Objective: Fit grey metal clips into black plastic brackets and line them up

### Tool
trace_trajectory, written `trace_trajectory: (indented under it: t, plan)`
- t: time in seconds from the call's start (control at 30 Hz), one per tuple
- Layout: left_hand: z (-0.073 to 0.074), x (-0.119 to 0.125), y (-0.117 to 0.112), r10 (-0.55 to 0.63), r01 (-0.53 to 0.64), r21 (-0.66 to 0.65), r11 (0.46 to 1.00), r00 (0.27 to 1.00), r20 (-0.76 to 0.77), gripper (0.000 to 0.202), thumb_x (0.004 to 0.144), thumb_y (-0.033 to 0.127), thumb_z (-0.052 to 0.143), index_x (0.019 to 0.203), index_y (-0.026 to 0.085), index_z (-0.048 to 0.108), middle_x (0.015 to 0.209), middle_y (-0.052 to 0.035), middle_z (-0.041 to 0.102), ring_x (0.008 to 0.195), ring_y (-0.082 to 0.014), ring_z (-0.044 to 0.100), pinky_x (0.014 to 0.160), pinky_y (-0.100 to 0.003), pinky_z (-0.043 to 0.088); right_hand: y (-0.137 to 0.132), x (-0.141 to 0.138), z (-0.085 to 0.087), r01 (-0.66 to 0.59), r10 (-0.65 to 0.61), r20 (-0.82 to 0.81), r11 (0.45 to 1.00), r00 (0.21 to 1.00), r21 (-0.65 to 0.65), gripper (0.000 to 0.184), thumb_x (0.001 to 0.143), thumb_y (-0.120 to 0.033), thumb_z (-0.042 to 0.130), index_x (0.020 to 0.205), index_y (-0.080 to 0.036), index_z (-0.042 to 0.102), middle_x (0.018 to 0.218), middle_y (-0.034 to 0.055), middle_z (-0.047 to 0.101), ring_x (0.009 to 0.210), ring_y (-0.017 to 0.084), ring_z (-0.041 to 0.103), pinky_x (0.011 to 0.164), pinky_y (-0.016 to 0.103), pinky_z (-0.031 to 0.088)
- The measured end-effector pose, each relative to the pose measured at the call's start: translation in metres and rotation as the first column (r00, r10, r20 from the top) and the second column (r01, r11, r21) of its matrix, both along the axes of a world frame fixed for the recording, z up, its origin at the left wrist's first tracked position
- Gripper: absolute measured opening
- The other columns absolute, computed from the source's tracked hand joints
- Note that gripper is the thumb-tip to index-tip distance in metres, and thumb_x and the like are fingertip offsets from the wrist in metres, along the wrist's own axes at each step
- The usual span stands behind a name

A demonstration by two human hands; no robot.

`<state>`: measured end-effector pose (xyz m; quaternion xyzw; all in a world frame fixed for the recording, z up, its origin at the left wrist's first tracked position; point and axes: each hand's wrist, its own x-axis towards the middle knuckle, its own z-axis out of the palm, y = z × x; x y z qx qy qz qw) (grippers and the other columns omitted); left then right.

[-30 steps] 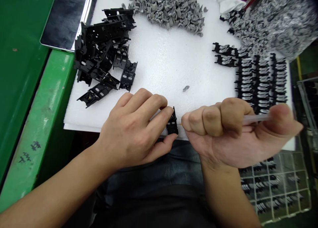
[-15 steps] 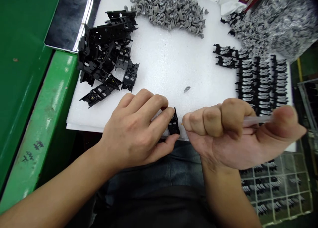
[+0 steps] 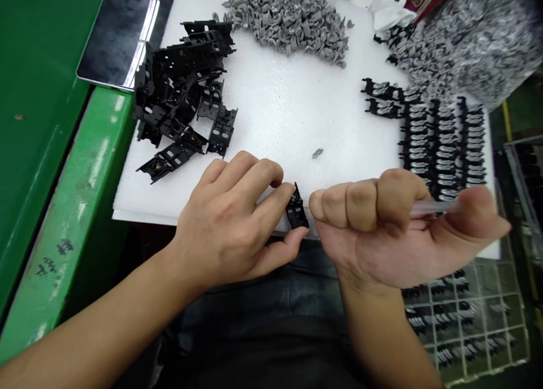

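Left hand (image 3: pixel 237 222): fingers pinch black part (image 3: pixel 297 212), maybe to steady it.
Right hand (image 3: pixel 377 225): fingers wrap round stick (image 3: pixel 433 207).
Clip (image 3: pixel 318 152): past fingers, maybe kept handy.

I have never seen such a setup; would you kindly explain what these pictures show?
There is no machine, only bare-handed work; the view is from a head-worn camera looking forward and down. The left hand holds a small black part near the edge of the white board. The right hand is closed around a slim translucent tool, mostly hidden from view. On the board lie a heap of black parts, a pile of grey pieces and, at right, rows of black parts with grey pieces.
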<state>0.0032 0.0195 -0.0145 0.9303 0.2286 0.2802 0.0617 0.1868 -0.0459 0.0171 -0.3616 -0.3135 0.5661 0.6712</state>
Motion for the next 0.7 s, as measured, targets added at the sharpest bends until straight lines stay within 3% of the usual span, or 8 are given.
trace_trajectory:
  t: [0.33, 0.6, 0.7]
  plan:
    - [0.0036, -0.0001, -0.0001, -0.022, 0.022, 0.000, 1.000, 1.000, -0.001, 0.041, 0.096, 0.049, 0.061, 0.112, 0.013, 0.072, 0.107, -0.0143, 0.071, 0.089, -0.0314, 0.060, 0.069, -0.047, 0.041, -0.0019, -0.0006, -0.0013, 0.021, -0.021, -0.035, 1.000, 0.999, -0.004, 0.070, 0.091, -0.054, 0.072, 0.055, -0.023, 0.021, 0.044, -0.0078, 0.018, 0.043, 0.010, 0.015, 0.051, 0.035, 0.023]
    - [0.0018, -0.0003, -0.0003, 0.010, -0.010, 0.025, 1.000, 1.000, -0.014, 0.039, 0.097, 0.054, 0.059, 0.111, 0.020, 0.069, 0.107, -0.0112, 0.072, 0.089, -0.0303, 0.062, 0.070, -0.046, 0.041, -0.0029, 0.0016, -0.0016, 0.016, -0.016, -0.016, 1.000, 1.000, -0.015, 0.069, 0.090, -0.056, 0.072, 0.054, -0.023, 0.024, 0.043, -0.0077, 0.020, 0.041, 0.011, 0.017, 0.051, 0.035, 0.024]
    - [0.0030, -0.0005, -0.0011, 0.001, 0.000, 0.020, 1.000, 1.000, -0.022, 0.039, 0.099, 0.051, 0.058, 0.111, 0.016, 0.070, 0.108, -0.0125, 0.072, 0.089, -0.0302, 0.062, 0.070, -0.046, 0.041, -0.0033, 0.0015, -0.0010, 0.028, -0.028, 0.007, 0.999, 1.000, -0.018, 0.067, 0.092, -0.055, 0.071, 0.053, -0.023, 0.028, 0.042, -0.0078, 0.020, 0.041, 0.011, 0.017, 0.051, 0.035, 0.025]
